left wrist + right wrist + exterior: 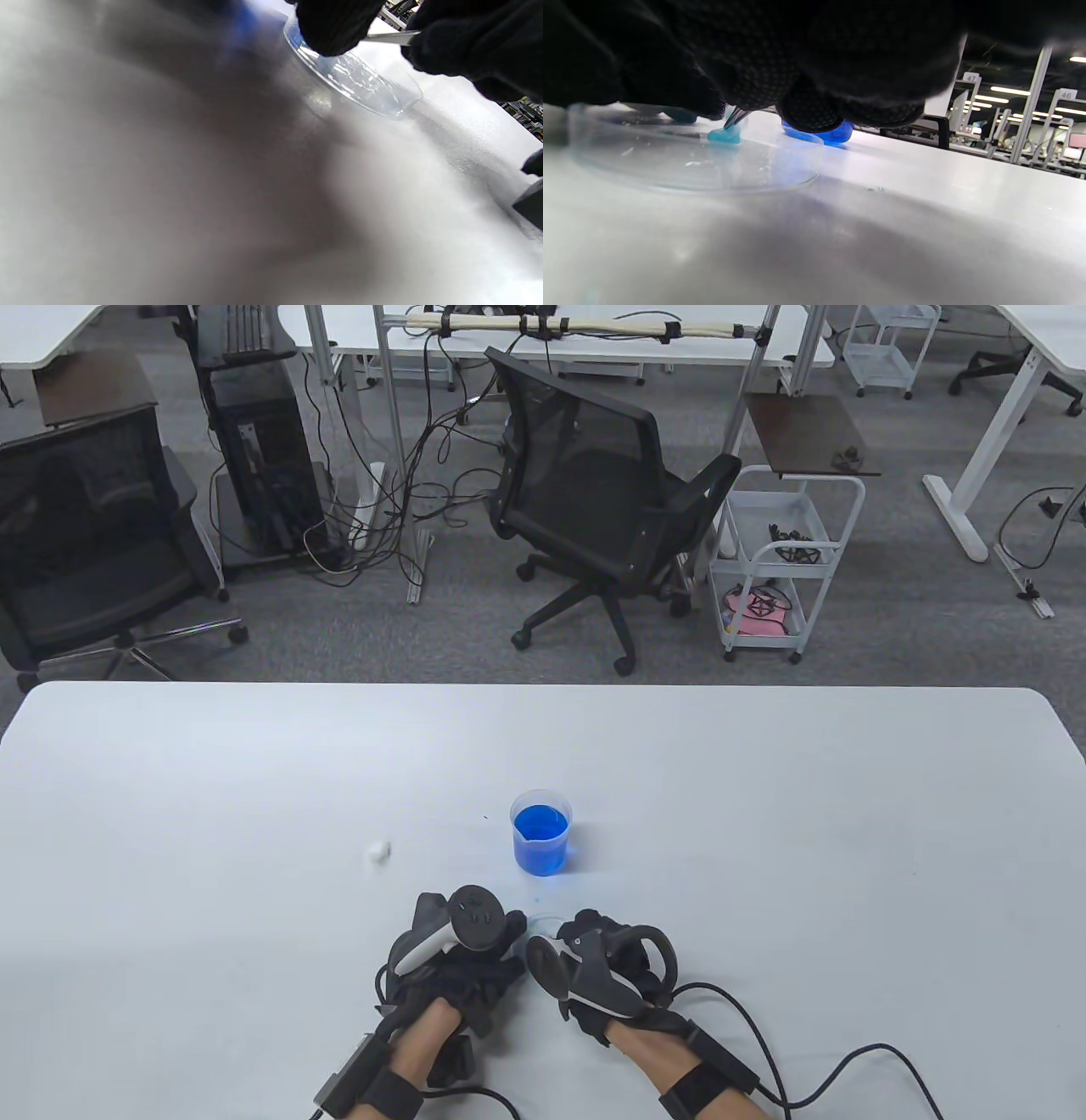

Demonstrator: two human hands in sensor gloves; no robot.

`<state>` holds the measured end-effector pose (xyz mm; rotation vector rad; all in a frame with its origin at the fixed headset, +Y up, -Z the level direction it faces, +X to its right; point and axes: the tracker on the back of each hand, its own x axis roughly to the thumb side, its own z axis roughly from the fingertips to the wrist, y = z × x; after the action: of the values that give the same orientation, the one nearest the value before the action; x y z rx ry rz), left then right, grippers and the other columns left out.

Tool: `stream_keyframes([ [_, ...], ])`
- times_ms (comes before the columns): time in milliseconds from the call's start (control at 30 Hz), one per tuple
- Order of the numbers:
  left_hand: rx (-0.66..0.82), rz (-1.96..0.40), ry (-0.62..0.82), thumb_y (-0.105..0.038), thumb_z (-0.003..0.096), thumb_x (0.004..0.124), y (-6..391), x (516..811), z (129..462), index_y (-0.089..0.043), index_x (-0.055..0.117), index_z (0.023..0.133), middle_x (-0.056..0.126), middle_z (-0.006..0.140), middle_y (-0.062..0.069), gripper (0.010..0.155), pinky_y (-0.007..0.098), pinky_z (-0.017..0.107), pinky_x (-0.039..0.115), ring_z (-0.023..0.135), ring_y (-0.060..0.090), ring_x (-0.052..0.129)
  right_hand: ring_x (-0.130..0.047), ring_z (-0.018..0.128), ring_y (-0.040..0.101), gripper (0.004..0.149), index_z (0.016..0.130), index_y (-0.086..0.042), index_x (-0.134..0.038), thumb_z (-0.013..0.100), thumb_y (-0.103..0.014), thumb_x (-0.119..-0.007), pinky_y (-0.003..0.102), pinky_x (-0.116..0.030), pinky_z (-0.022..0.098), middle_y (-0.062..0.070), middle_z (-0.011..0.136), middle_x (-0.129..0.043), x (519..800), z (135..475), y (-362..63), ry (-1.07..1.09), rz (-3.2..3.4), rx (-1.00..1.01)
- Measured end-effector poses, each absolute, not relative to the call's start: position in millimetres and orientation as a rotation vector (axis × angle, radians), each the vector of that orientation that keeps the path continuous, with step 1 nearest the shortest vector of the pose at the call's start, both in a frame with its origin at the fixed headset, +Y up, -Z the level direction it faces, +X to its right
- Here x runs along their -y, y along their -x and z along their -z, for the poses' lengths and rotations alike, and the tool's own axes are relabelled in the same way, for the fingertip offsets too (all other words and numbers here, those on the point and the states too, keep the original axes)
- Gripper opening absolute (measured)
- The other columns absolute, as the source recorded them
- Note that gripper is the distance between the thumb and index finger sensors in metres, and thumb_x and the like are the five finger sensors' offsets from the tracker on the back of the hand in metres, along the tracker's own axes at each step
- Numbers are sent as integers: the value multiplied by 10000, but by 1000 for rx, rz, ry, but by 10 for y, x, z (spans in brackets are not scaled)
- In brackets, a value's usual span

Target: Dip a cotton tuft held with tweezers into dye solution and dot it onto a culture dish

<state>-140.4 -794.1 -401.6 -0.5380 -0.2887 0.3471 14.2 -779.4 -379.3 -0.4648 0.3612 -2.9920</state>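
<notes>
Where steel tweezers [736, 117] pinch, blue cotton tuft [724, 135] meets clear round dish [691, 167]

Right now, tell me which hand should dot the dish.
Right hand: it holds the tweezers, whose tips carry the blue cotton tuft at the culture dish. The left hand only steadies the rim.
</notes>
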Motion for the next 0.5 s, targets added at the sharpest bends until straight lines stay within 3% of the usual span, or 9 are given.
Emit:
stream_keyframes([
  [500,288,-347,540,-376,637,684,1398,7945,4014,-273,338,1168,172,1233,258,642,769,663,156,1046,568,148,-972,169,149,422,507,15,-1052,262,-291,-897,304,-887,55,243,500,-1021,7630,3848,-349,376,3052,-465],
])
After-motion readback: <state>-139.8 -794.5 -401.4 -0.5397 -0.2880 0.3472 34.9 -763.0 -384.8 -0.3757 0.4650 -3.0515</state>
